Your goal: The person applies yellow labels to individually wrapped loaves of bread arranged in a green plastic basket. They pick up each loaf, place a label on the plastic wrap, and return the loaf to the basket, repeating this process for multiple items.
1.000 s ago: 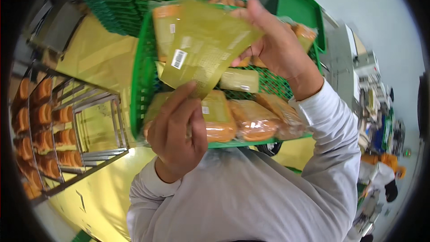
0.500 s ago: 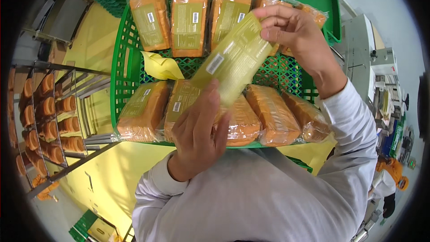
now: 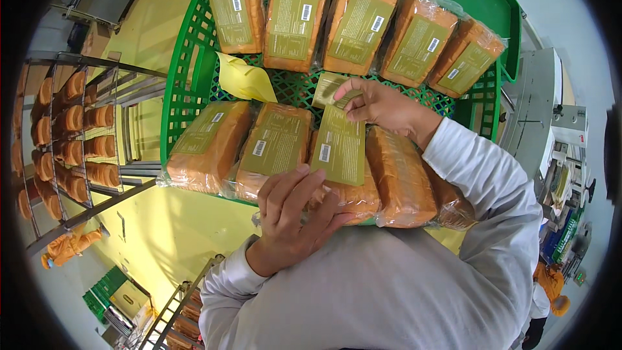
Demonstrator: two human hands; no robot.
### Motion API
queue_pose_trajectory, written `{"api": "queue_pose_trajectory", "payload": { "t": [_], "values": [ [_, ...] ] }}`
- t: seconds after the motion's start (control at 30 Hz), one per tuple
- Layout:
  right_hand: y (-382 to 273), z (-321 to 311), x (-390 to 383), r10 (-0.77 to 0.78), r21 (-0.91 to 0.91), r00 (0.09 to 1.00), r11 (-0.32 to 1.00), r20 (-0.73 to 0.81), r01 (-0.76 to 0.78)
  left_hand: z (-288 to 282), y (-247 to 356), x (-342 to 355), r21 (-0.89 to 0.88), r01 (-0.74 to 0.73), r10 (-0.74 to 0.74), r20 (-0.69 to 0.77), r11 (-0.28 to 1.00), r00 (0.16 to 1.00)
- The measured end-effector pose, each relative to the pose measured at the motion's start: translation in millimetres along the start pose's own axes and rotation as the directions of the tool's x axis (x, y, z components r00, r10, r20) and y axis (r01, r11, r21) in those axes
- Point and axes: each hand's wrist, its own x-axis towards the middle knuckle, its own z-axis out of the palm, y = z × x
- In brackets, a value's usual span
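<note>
My right hand [image 3: 372, 107] pinches the upper end of an olive-green label [image 3: 339, 146] with a barcode, lying on the middle bagged loaf [image 3: 350, 201] of the lower row. My left hand [image 3: 295, 210] rests at that loaf's near end, fingers loosely bent and apart, fingertips by the label's lower corner. Another labelled loaf [image 3: 272, 142] is left of it and an unlabelled one [image 3: 405, 185] right of it. These lie in a green crate [image 3: 175, 104], whose upper row of labelled loaves [image 3: 356, 26] is behind my hands. A yellow sheet [image 3: 246, 78] and an olive stack [image 3: 322, 89] sit between the rows.
A metal rack of bread [image 3: 71, 149] stands left. Green trays [image 3: 486, 0] are behind the crate, more crates [image 3: 103, 291] lower left. Machines [image 3: 551, 129] line the right. Workers in orange appear lower left [image 3: 71, 246] and lower right [image 3: 547, 288].
The label, earlier held raised and tilted between my hands, has come down flat onto the middle lower loaf. My right hand has moved down and left; the crate appears higher in view.
</note>
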Motion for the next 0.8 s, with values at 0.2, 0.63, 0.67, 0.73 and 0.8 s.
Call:
{"api": "queue_pose_trajectory", "payload": {
  "t": [0.2, 0.63, 0.67, 0.73, 0.8],
  "values": [
    [17, 10, 4, -0.047, -0.133, 0.997, 0.99, 0.069, 0.056, 2, -6, 1, -0.096, -0.038, 0.044, 0.066, 0.995, 0.997],
    [-45, 72, -105, -0.444, -0.453, 0.714, 0.561, 0.541, 0.693, 2, -11, -1, -0.228, 0.058, -0.095, -0.156, 0.972, 0.983],
    [-55, 65, -110, -0.357, -0.306, 0.769, 0.765, 0.531, 0.566, -1, -13, 0, -0.233, 0.068, -0.082, -0.052, 0.97, 0.995],
    [-77, 41, -104, -0.155, 0.019, 0.807, 0.984, 0.57, 0.175, -7, -18, -3, -0.232, 0.097, -0.064, 0.145, 0.968, 0.987],
    [-68, 24, -74, -0.004, -0.244, 0.997, 0.97, 0.077, 0.023, -8, -22, -5, -0.236, 0.02, 0.005, 0.106, 0.971, 0.994]
  ]
}}
